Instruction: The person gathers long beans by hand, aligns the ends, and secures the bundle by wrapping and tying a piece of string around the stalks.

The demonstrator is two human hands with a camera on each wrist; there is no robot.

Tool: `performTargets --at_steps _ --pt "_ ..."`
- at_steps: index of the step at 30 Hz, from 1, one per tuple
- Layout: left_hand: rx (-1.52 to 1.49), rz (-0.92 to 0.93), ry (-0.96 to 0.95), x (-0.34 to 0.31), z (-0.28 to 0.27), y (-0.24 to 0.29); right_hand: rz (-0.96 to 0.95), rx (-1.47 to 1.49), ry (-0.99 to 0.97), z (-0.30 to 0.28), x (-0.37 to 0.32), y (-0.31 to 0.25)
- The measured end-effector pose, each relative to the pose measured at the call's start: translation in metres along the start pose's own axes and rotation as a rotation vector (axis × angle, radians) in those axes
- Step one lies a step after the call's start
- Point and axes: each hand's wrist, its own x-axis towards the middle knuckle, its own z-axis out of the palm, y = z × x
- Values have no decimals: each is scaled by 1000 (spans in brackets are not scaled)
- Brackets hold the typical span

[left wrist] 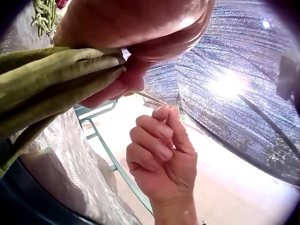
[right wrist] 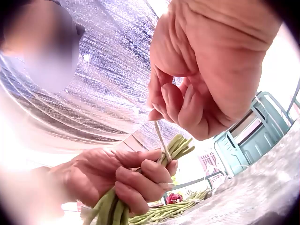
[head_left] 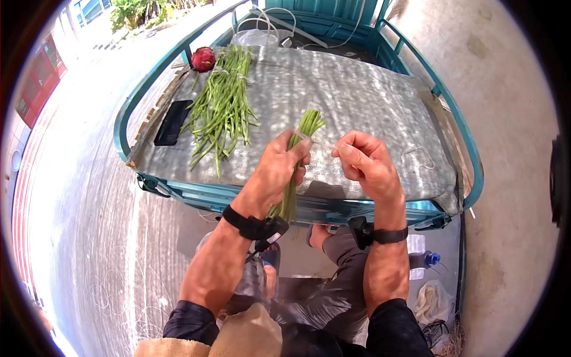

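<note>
My left hand (head_left: 275,169) grips a bunch of long green beans (head_left: 310,122), its thumb lying near the upper end. Below the fist the bean stems run down past the cart's front edge. A pale thin string (right wrist: 162,140) crosses the bunch beside the left thumb and stretches taut to my right hand (head_left: 372,163). There the right thumb and forefinger pinch it, the other fingers curled in. In the left wrist view, bean ends (left wrist: 61,84) fill the near left side, and the right hand's palm shows beyond. Both hands are above a grey woven sheet (head_left: 357,83).
More long beans (head_left: 223,110) lie tied at the left of the sheet, beside a dark red round thing (head_left: 203,59) and a black phone (head_left: 173,123). A loose string (head_left: 423,163) lies at right. Teal cart rails (head_left: 470,143) border the sheet; a white bucket (head_left: 256,38) stands behind.
</note>
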Motion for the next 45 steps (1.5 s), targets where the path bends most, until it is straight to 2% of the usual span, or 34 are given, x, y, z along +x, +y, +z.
performTargets --at_steps 3,9,12,15,20,23,27,30,33,36,39,42,45 --pt "-97 -37 21 5 -2 -4 -81 181 -22 -1 -1 2" --pt "-262 -55 -41 7 -6 -8 -364 620 -101 0 8 9" --pt "-343 -38 -105 7 -7 -10 -232 457 179 -12 11 15" --pt "-398 -42 -126 9 -6 -13 -170 173 297 -8 12 17" --pt "-445 -69 -92 7 -4 -11 -140 -120 168 11 13 15" --pt "-476 -75 -78 8 -4 -12 -105 -284 182 20 14 18" --pt "-508 -57 -97 11 -8 -17 5 -253 189 25 15 13" --pt "-543 -73 -127 10 -7 -16 -250 -522 197 26 21 26" --pt "-552 -74 -143 11 -6 -18 -153 -489 203 26 19 26" --pt "-527 -52 -130 10 -5 -18 -20 -291 208 34 17 19" --pt "-505 -33 -112 11 -6 -19 97 -271 198 43 12 3" --pt "-498 -40 -88 10 -2 -15 11 -387 176 41 13 9" --pt "-455 -59 -99 7 2 -12 -106 -384 224 37 19 26"
